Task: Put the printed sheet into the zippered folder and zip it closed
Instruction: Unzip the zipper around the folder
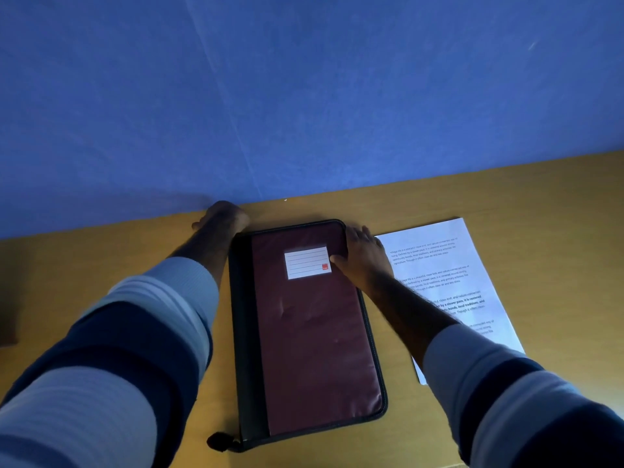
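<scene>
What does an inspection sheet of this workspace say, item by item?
Surface: wooden table, against a blue wall.
Job's things: zippered folder flat, cover down; zipper pull at its near left corner. Printed sheet lies right of it, outside.
Clutter: nothing seen.
Grippers: left hand at the folder's far left corner, grip unclear; right hand on its far right edge.
Cables: nothing seen.
Surroundings: dark object at left edge, unidentifiable.

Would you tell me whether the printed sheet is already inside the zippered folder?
No, the printed sheet lies on the table beside the closed folder.
</scene>
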Tool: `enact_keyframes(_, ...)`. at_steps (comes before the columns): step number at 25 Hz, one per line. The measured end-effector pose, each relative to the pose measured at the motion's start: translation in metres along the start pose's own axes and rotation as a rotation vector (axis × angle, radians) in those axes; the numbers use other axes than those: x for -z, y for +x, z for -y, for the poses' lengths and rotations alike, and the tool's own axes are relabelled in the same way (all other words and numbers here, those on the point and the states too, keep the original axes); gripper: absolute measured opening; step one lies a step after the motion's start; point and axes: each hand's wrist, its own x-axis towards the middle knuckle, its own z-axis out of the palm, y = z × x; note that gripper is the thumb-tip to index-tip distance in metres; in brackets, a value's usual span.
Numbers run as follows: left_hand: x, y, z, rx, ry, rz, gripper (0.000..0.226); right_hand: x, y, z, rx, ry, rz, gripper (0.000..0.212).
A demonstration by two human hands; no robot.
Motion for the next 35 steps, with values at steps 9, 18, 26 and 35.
enact_keyframes(9,-0.043,-0.031,-0.065,-0.131,0.095,-0.095,0.035,-0.003,0.000,-0.001,0.008,-0.047,-0.038,0.083)
enact_keyframes(18,-0.084,-0.064,-0.122,-0.385,0.137,-0.140,0.016,-0.004,-0.004,0.000,-0.017,0.023,-0.060,0.079)
enact_keyframes(26,-0.094,-0.073,-0.141,-0.480,0.240,0.018,0.015,0.000,0.000,-0.012,0.014,0.086,-0.068,0.061)
enact_keyframes(35,-0.074,-0.053,-0.127,-0.577,0.262,0.170,0.031,0.027,0.034,-0.037,0.056,-0.034,-0.143,0.039)
